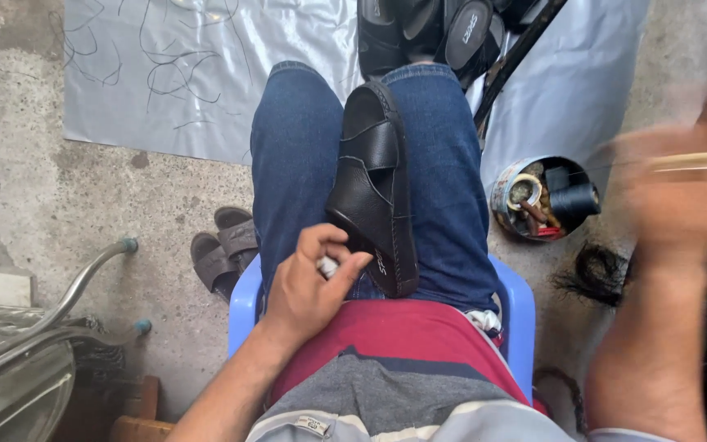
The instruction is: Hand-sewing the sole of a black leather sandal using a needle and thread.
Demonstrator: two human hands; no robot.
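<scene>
Black leather sandal, one in number, lies lengthwise along the seated person's lap, sole edge toward the body. Left hand: wrist bent, resting on the left thigh just beside the sandal's heel end, fingers curled and pinching one small white object against the thumb. Right hand: raised well to the right, blurred by motion; a yellowish strip crosses it, and whether the fingers are spread or closed cannot be told. On the concrete floor: one round tin of tools, two brown sandals, one blue plastic chair.
</scene>
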